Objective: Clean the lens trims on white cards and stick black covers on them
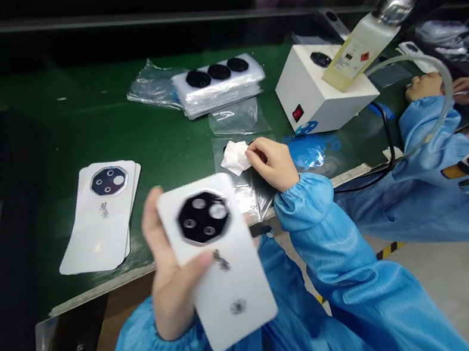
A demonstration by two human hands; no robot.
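Observation:
My left hand (171, 277) is closed round a white phone back cover (224, 274) with a black octagonal camera module, held up in front of me above the table edge. My right hand (275, 162) pinches a small crumpled white wipe (235, 157) over a clear plastic bag (253, 196) lying on the green belt. Both my sleeves are blue.
Two white back covers (99, 220) lie stacked at the left on the green conveyor belt (72, 131). A pile of bagged covers (221, 84) sits further back. A white box with a red switch (315, 94) stands right. A co-worker's blue sleeve (434, 122) reaches in at right.

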